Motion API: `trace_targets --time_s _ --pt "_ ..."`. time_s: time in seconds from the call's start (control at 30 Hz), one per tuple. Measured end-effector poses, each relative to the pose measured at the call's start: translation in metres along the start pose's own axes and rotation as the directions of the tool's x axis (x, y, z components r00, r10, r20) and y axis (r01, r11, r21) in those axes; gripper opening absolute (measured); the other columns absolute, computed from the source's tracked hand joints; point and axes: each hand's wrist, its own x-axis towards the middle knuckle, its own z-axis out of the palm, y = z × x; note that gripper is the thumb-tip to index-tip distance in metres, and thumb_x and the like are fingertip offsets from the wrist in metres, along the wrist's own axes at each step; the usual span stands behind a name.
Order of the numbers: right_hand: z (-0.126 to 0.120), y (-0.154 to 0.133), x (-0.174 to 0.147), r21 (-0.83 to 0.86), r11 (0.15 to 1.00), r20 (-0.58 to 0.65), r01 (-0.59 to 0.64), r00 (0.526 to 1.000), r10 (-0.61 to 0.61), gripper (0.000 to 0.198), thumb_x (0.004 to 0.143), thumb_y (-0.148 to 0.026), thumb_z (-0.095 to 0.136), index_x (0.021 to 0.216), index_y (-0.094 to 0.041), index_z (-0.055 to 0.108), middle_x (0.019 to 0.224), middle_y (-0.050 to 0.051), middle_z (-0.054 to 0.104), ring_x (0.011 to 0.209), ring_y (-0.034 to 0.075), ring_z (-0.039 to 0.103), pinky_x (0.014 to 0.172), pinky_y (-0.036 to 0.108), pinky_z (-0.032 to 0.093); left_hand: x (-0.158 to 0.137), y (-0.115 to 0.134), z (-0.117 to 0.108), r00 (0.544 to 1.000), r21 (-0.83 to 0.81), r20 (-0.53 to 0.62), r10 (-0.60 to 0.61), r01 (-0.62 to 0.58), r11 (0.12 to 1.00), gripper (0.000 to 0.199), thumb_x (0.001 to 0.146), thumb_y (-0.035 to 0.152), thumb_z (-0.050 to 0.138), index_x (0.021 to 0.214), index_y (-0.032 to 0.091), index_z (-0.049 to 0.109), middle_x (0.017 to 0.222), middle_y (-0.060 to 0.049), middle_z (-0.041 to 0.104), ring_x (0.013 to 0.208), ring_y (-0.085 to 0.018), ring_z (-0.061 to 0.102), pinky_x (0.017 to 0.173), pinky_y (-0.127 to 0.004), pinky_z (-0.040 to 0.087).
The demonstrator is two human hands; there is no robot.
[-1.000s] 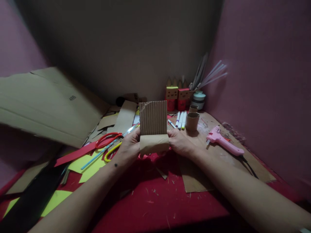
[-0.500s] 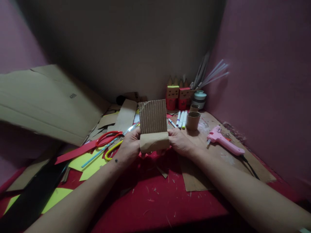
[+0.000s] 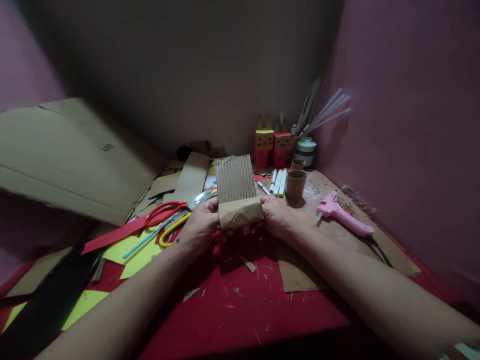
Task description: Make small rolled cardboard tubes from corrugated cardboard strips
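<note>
Between both hands is a piece of corrugated cardboard [image 3: 235,179], ribbed on its upper part, with its smooth lower end curled over toward me. My left hand [image 3: 204,220] grips the curled end at its left side. At the right side my right hand [image 3: 275,215] grips the same end, fingertips showing underneath. Scissors with a red and a yellow handle [image 3: 165,214] lie just left of my left hand. Capped markers [image 3: 278,182] and a short cardboard tube [image 3: 296,184] are beyond my right hand.
A pink glue gun [image 3: 343,215] with a cord rests on a cardboard sheet [image 3: 300,272] at right. Yellow paper [image 3: 140,252] and a red strip [image 3: 112,234] lie left. A large cardboard panel [image 3: 75,155] leans there. Small decorated boxes [image 3: 264,147] stand at the back.
The cardboard piece has tilted, its top leaning left and its curled lower end rising slightly. Both hands keep their grip on it. The whole view has shifted a little.
</note>
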Motion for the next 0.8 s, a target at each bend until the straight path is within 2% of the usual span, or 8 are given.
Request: trace_targets --time_s 0.1,0.23,0.3,0.37,0.47,0.53,0.63,0.8 --pt "0.000 0.002 0.001 -0.007 1.000 0.005 0.022 1.000 -0.022 0.030 0.062 -0.026 0.063 0.087 -0.009 0.069 0.046 0.003 0.063 0.036 0.012 0.054 0.037 0.020 0.041 -0.002 0.002 0.003 0.999 0.031 -0.046 -0.021 0.023 0.999 0.017 0.063 0.018 0.069 0.079 0.012 0.068 0.044 0.002 0.057 0.032 -0.008 0.044 0.031 -0.018 0.033" --pt "0.001 0.007 0.003 0.092 0.995 0.026 0.027 0.999 -0.030 0.026 0.060 -0.026 0.065 0.079 -0.009 0.068 0.049 0.005 0.063 0.039 0.012 0.054 0.039 0.022 0.042 -0.014 0.015 0.008 0.988 0.220 -0.109 0.106 -0.080 0.972 0.004 0.064 0.016 0.067 0.065 0.012 0.065 0.042 0.003 0.054 0.035 -0.007 0.044 0.035 -0.017 0.032" --pt "0.001 0.008 0.003 0.172 0.985 0.093 -0.016 0.996 0.000 0.025 0.058 -0.024 0.065 0.077 -0.010 0.068 0.051 0.005 0.064 0.041 0.014 0.055 0.040 0.024 0.043 -0.018 0.020 0.006 0.990 0.248 -0.028 0.140 -0.129 0.960 0.010 0.071 0.022 0.065 0.065 0.014 0.064 0.045 0.002 0.055 0.037 -0.007 0.046 0.037 -0.018 0.034" --pt "0.001 0.008 0.002 0.221 0.973 0.158 -0.059 0.987 0.024 0.025 0.054 -0.020 0.064 0.076 -0.011 0.069 0.053 0.005 0.065 0.043 0.015 0.056 0.042 0.025 0.045 -0.020 0.024 0.001 0.984 0.211 0.109 0.140 -0.161 0.964 0.020 0.079 0.030 0.060 0.067 0.015 0.064 0.049 0.001 0.059 0.040 -0.009 0.050 0.041 -0.020 0.039" --pt "-0.001 0.005 0.001 0.226 0.972 0.176 -0.071 0.984 0.032 0.027 0.051 -0.015 0.063 0.077 -0.011 0.070 0.052 0.004 0.065 0.043 0.015 0.055 0.045 0.026 0.047 -0.020 0.026 -0.004 0.961 0.124 0.226 0.157 -0.188 0.974 0.032 0.086 0.039 0.052 0.069 0.016 0.066 0.056 -0.003 0.062 0.044 -0.012 0.055 0.044 -0.023 0.043" --pt "-0.001 0.006 0.001 0.204 0.976 0.154 -0.071 0.987 0.039 0.030 0.052 -0.016 0.064 0.081 -0.010 0.070 0.052 0.005 0.065 0.044 0.015 0.056 0.045 0.026 0.047 -0.019 0.026 -0.004 0.964 0.137 0.208 0.167 -0.197 0.971 0.026 0.083 0.036 0.055 0.072 0.016 0.067 0.058 -0.003 0.063 0.046 -0.012 0.055 0.044 -0.023 0.044" --pt "-0.002 0.010 0.004 0.173 0.984 0.131 -0.040 0.991 0.017 0.032 0.058 -0.020 0.065 0.088 -0.010 0.070 0.055 0.005 0.066 0.046 0.016 0.057 0.045 0.026 0.047 -0.019 0.026 0.000 0.977 0.276 0.109 0.181 -0.204 0.939 0.010 0.072 0.023 0.064 0.077 0.015 0.069 0.057 0.000 0.062 0.045 -0.011 0.052 0.044 -0.022 0.042" --pt "0.000 0.012 0.004 0.095 0.994 0.070 0.044 0.996 -0.051 0.025 0.064 -0.021 0.066 0.086 -0.011 0.070 0.057 0.005 0.067 0.048 0.014 0.059 0.047 0.023 0.046 -0.018 0.025 0.006 0.963 0.384 0.003 0.270 -0.251 0.889 0.020 0.067 0.018 0.066 0.085 0.018 0.074 0.061 0.000 0.068 0.048 -0.012 0.054 0.043 -0.021 0.041"
